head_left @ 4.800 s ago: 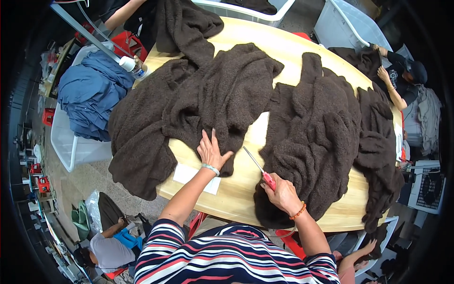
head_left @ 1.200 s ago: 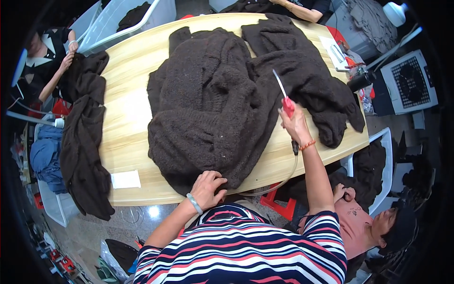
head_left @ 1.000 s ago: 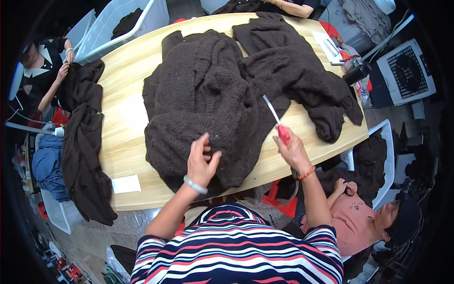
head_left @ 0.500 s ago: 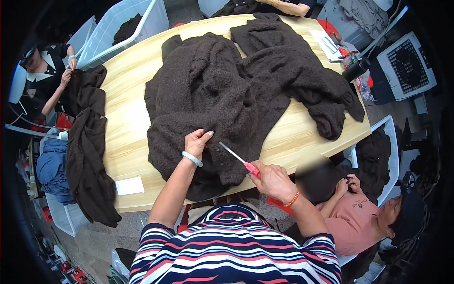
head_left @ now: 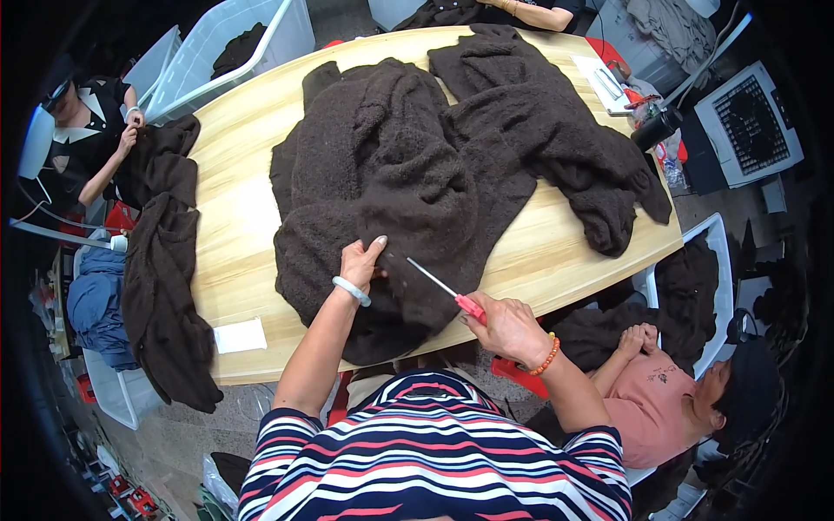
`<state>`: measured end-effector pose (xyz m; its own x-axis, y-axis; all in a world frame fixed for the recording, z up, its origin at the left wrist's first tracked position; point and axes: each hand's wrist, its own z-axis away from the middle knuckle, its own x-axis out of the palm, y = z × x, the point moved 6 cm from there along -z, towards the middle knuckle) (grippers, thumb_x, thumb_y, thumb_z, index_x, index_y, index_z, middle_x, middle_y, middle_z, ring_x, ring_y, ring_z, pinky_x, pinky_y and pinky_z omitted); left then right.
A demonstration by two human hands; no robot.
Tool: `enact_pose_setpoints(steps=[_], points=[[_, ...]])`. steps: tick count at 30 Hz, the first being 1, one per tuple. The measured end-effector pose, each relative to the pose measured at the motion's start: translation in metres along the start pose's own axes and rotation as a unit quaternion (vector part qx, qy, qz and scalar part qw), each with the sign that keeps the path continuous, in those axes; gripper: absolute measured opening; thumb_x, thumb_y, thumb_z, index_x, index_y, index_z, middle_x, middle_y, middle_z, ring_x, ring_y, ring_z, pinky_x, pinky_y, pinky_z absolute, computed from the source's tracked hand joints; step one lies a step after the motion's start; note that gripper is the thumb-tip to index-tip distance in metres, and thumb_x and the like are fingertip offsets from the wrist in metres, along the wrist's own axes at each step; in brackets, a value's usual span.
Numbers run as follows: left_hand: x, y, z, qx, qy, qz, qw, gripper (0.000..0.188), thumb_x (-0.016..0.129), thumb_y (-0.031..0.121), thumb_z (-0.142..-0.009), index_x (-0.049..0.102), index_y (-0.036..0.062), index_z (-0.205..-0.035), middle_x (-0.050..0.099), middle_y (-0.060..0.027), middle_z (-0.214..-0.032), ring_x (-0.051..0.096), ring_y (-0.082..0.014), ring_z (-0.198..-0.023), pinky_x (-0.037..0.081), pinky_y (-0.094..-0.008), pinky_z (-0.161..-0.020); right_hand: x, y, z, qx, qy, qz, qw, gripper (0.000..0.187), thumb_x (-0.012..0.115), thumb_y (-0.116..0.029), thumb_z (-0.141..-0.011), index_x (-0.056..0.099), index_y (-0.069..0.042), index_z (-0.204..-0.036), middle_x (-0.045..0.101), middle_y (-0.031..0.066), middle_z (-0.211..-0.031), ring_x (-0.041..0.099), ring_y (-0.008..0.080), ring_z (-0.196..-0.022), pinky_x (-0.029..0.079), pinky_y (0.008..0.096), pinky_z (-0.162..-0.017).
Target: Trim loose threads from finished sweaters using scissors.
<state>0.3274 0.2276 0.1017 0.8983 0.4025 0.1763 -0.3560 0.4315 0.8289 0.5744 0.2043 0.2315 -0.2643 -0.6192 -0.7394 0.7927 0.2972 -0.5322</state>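
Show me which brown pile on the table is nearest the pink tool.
The middle pile, under the tool; left pile and right pile lie farther off.

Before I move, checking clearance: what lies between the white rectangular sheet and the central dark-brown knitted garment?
Bare pale wooden tabletop separates the sheet from the garment in head view.

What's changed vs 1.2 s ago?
Left hand moved away from the body, off the dark garment's near edge, fingers curled at its cloth; can't tell whether it holds any. Right hand came left and nearer the body, bringing the red-handled tool tip beside the left hand. Unchanged: right grip; white paper left of garment.
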Motion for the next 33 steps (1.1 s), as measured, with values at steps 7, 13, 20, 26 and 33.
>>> enact_pose_setpoints(steps=[7,13,20,26,33], points=[[0.005,-0.003,0.032,-0.095,-0.085,0.018,0.992,0.021,0.063,0.019,-0.093,0.052,0.0087,-0.079,0.054,-0.0003,-0.067,0.06,-0.0139,-0.048,0.044,-0.0197,-0.036,0.001,0.006,0.003,0.015,0.022,-0.014,1.0,0.026,0.059,-0.029,-0.091,0.055,-0.01,-0.109,0.065,0.0215,-0.077,0.064,0.0417,-0.078,0.05,0.0503,-0.072],[0.008,-0.018,0.025,-0.101,-0.094,0.13,0.982,0.008,0.06,0.008,-0.094,0.059,0.0,-0.091,0.067,-0.0117,-0.089,0.071,-0.0298,-0.079,0.062,-0.0347,-0.07,0.008,-0.002,0.002,-0.008,0.008,0.018,1.0,0.025,0.058,-0.028,-0.091,0.055,-0.008,-0.107,0.065,0.0226,-0.076,0.065,0.0418,-0.077,0.051,0.0502,-0.071],[0.0,-0.023,0.021,-0.069,-0.089,0.099,0.989,0.011,0.058,0.007,-0.095,0.059,-0.003,-0.094,0.065,-0.0152,-0.098,0.069,-0.0326,-0.089,0.06,-0.0401,-0.081,0.008,-0.002,0.005,0.009,-0.033,0.027,0.999,0.027,0.056,-0.03,-0.092,0.055,-0.006,-0.104,0.065,0.0228,-0.079,0.065,0.0419,-0.082,0.049,0.0503,-0.077],[0.005,-0.02,0.027,-0.063,-0.09,0.11,0.988,0.015,0.059,0.012,-0.095,0.056,-0.0028,-0.096,0.065,-0.0146,-0.096,0.07,-0.0326,-0.087,0.062,-0.0357,-0.073,0.008,0.0,0.004,0.006,-0.009,0.03,0.999,0.025,0.057,-0.029,-0.092,0.055,-0.007,-0.103,0.065,0.0227,-0.077,0.065,0.0421,-0.081,0.05,0.0504,-0.075],[0.006,-0.024,0.056,-0.142,-0.134,0.037,0.98,0.014,0.058,0.014,-0.096,0.049,0.0042,-0.093,0.061,-0.0102,-0.088,0.071,-0.0346,-0.082,0.063,-0.0326,-0.061,0.007,0.016,0.01,0.016,0.012,0.011,1.0,0.026,0.059,-0.028,-0.09,0.056,-0.009,-0.107,0.065,0.0224,-0.077,0.064,0.0427,-0.078,0.05,0.0502,-0.074]])
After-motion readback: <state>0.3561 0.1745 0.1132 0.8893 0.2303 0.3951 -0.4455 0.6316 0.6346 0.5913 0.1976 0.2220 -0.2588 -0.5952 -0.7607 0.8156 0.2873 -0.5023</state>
